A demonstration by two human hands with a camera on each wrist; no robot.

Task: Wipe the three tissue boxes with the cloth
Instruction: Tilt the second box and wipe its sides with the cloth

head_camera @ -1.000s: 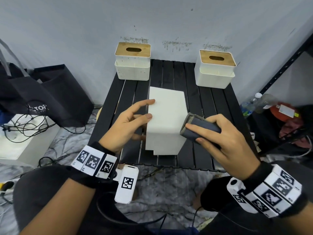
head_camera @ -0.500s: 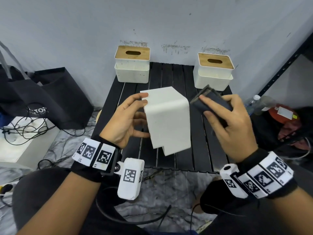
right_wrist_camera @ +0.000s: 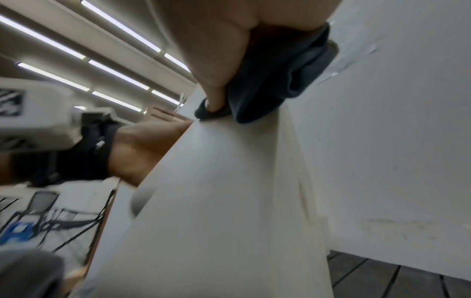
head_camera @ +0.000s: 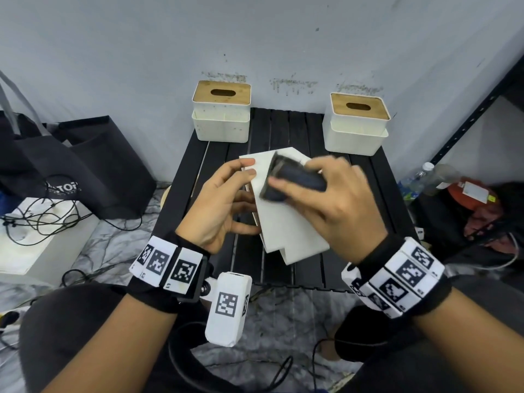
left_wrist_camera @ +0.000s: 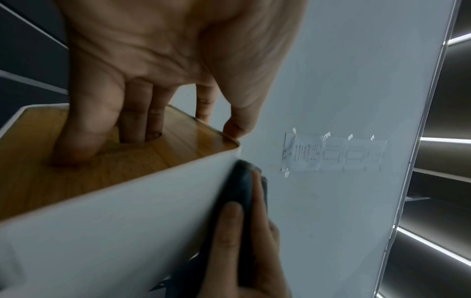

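Fingers (left_wrist_camera: 137, 113) of your left hand (head_camera: 218, 208) reach into the oval slot of the bamboo lid, thumb hooked over the lid's edge, so that hand grips the white rectangular tissue box with the bamboo lid (head_camera: 286, 222) and holds it tilted above the black slatted table (head_camera: 283, 129). Your right hand (head_camera: 337, 205) has its fingers and thumb curled round the folded dark grey cloth (head_camera: 295, 180) and presses it flat against the upper white face of that held box, near the corner farthest from you; the cloth and that hand are motion-blurred in the head view. Beyond the held box, a second white tissue box with a bamboo lid (head_camera: 221, 112) stands upright at the table's far left corner. A third white tissue box with a bamboo lid (head_camera: 357, 123) stands upright at the far right corner. Both are well apart from the held box and from each other.
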